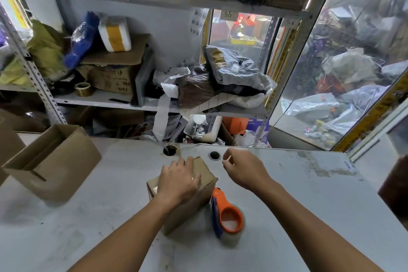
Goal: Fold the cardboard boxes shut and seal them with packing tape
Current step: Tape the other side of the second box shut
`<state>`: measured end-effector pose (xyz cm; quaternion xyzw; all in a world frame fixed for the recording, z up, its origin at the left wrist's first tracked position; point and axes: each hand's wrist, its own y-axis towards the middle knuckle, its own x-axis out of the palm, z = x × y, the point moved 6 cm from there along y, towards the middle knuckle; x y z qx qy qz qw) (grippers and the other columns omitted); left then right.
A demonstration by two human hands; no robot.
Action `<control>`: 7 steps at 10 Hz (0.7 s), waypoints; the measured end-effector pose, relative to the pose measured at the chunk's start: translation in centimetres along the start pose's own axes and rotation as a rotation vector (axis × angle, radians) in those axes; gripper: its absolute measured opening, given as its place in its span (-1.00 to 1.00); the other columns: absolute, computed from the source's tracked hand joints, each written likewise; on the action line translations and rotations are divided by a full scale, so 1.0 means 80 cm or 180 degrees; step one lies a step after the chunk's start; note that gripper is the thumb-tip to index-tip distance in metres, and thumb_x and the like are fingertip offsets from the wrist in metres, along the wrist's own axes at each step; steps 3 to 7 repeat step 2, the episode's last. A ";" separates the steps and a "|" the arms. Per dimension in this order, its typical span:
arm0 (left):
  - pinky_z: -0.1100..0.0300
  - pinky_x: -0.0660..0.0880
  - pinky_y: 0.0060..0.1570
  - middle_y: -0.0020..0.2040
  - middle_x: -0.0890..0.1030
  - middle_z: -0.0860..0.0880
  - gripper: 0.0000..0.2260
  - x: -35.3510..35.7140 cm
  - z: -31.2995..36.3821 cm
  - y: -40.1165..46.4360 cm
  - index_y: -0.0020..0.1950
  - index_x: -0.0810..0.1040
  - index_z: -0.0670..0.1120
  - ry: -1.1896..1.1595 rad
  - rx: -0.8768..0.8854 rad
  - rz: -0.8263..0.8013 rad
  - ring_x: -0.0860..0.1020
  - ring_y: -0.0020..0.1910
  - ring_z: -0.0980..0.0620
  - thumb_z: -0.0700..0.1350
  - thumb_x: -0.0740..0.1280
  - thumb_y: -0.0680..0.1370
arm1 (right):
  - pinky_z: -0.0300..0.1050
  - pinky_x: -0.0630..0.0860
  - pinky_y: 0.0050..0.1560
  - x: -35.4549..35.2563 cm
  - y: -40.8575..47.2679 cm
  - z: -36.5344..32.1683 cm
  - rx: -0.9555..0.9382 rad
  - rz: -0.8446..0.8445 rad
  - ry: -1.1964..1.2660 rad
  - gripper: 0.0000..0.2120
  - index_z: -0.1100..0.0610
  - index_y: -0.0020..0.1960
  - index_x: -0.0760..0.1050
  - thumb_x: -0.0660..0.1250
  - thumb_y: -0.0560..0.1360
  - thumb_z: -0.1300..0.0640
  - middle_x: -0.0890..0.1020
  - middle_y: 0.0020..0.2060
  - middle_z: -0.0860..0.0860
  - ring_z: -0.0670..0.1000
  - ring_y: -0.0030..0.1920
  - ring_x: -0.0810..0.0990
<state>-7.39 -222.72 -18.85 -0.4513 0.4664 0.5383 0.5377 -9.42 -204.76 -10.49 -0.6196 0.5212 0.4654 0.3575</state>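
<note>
Tape dispenser (229, 218) stands idle just right of the small box (183, 196). Left hand (180, 180) presses flat on its closed top; right hand (241, 169), beyond, fingers loosely curled (holding nothing). Sealing comes next: grab the dispenser. Far left, another box (53, 161) gapes open.

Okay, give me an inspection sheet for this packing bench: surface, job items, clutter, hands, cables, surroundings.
Surface: pale worktop, scuffed, with two round holes near the back edge.
Job's things: small cardboard box at centre, flaps down; tape dispenser with orange handle touching its right side; larger open box lying on its side at left.
Clutter: torn label remnants stuck at back right.
Hands: left hand flat on the small box's top; right hand raised beside it, fingers pinched, contents too small to tell.
Cables: nothing seen.
Surroundings: metal shelving crowded with boxes, bags and a tape roll; glass panel at right.
</note>
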 end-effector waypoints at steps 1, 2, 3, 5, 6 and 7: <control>-0.10 0.38 0.17 0.36 0.47 -0.10 -0.45 0.002 0.003 0.000 0.49 0.24 0.00 -0.0041 -0.0022 -0.0136 0.45 0.27 -0.11 0.26 0.02 0.59 | -0.01 0.64 -0.06 0.019 -0.003 0.003 0.0022 -0.0258 0.0026 -0.79 -0.01 0.14 0.55 0.26 0.56 -0.05 0.69 -0.02 -0.02 -0.01 -0.06 0.62; -0.09 0.38 0.21 0.39 0.45 -0.08 -0.46 -0.017 -0.007 0.005 0.51 0.25 0.00 -0.0207 0.0000 -0.0005 0.44 0.30 -0.11 0.23 0.04 0.60 | -0.11 0.60 -0.10 0.027 -0.005 0.006 0.0039 -0.0351 0.0045 -0.78 0.00 0.17 0.54 0.26 0.58 -0.03 0.69 0.01 -0.01 -0.02 -0.05 0.62; -0.09 0.38 0.21 0.39 0.45 -0.08 -0.46 -0.017 -0.007 0.005 0.51 0.25 0.00 -0.0207 0.0000 -0.0005 0.44 0.30 -0.11 0.23 0.04 0.60 | -0.11 0.60 -0.10 0.027 -0.005 0.006 0.0039 -0.0351 0.0045 -0.78 0.00 0.17 0.54 0.26 0.58 -0.03 0.69 0.01 -0.01 -0.02 -0.05 0.62; -0.09 0.38 0.21 0.39 0.45 -0.08 -0.46 -0.017 -0.007 0.005 0.51 0.25 0.00 -0.0207 0.0000 -0.0005 0.44 0.30 -0.11 0.23 0.04 0.60 | -0.11 0.60 -0.10 0.027 -0.005 0.006 0.0039 -0.0351 0.0045 -0.78 0.00 0.17 0.54 0.26 0.58 -0.03 0.69 0.01 -0.01 -0.02 -0.05 0.62; -0.09 0.38 0.21 0.39 0.45 -0.08 -0.46 -0.017 -0.007 0.005 0.51 0.25 0.00 -0.0207 0.0000 -0.0005 0.44 0.30 -0.11 0.23 0.04 0.60 | -0.11 0.60 -0.10 0.027 -0.005 0.006 0.0039 -0.0351 0.0045 -0.78 0.00 0.17 0.54 0.26 0.58 -0.03 0.69 0.01 -0.01 -0.02 -0.05 0.62; -0.09 0.38 0.21 0.39 0.45 -0.08 -0.46 -0.017 -0.007 0.005 0.51 0.25 0.00 -0.0207 0.0000 -0.0005 0.44 0.30 -0.11 0.23 0.04 0.60 | -0.11 0.60 -0.10 0.027 -0.005 0.006 0.0039 -0.0351 0.0045 -0.78 0.00 0.17 0.54 0.26 0.58 -0.03 0.69 0.01 -0.01 -0.02 -0.05 0.62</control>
